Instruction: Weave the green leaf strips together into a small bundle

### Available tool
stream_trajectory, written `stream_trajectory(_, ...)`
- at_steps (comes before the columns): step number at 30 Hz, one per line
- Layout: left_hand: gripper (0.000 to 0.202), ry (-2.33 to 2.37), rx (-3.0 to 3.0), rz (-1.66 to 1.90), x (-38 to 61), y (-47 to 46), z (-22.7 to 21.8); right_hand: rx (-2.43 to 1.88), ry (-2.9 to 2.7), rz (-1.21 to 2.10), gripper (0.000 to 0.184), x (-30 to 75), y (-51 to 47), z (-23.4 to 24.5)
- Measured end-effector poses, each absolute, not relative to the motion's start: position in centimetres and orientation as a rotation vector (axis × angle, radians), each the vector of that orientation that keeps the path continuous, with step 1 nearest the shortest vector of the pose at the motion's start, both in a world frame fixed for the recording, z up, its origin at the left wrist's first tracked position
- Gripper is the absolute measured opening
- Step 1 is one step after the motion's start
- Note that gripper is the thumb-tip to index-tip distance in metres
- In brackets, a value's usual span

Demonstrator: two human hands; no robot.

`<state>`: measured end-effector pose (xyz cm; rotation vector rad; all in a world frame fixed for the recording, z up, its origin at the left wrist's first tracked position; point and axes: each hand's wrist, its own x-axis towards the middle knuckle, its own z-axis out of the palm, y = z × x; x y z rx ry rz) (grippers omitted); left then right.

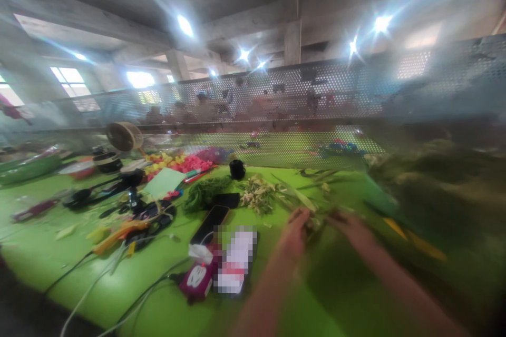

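Observation:
My left hand [297, 226] is over the right half of the green tabletop, its fingers curled around a small greenish piece that is too blurred to name. Close beside it my right hand [350, 222] reaches in from the right, fingertips drawn together toward the same piece and smeared by motion. Just beyond my left hand lies a heap of small pale yellow-green pieces [258, 195], with long pale green strips [298, 194] by it. A dark green leafy bunch [205, 192] is left of the heap.
Left of my forearms lie a dark phone [211, 224], a lit phone [237, 262] and a magenta box [197, 278] with cables. Farther left is an orange glue gun [118, 235]. Pink pieces [193, 164] sit behind. A perforated screen [269, 150] edges the table; a greenery-filled bag [435, 184] stands right.

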<state>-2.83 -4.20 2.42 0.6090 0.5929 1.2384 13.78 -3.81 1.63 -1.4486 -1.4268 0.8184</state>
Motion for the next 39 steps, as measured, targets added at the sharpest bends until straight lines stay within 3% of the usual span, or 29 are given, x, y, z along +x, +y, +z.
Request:
stream_trajectory(14,0.04,0.684,0.66,1.431,-3.2,-2.8,1.1,-1.439,-1.505,0.784,0.023,14.1,-2.9,0.1)
stream_trajectory(20,0.031,0.758,0.796,1.407,-3.6,-2.7,1.5,-1.512,-1.53,0.71,0.018,14.1,-3.6,1.0)
stream_trajectory(26,0.033,0.689,0.812,1.368,-2.8,-3.5,1.6,-1.517,-1.67,0.503,0.031,12.7,-4.9,1.3)
stream_trajectory(33,0.032,0.559,0.902,1.276,-2.9,-5.0,3.8,-1.463,-1.597,0.658,0.027,12.0,-4.8,1.5)
stream_trajectory(36,0.034,0.731,0.97,1.325,-3.5,-4.4,3.5,-1.419,-1.526,0.727,0.026,11.9,-5.3,3.3)
stream_trajectory(39,0.034,0.886,1.101,1.111,-3.5,-3.7,2.2,-1.364,-1.325,0.882,0.021,11.5,-6.0,5.0)
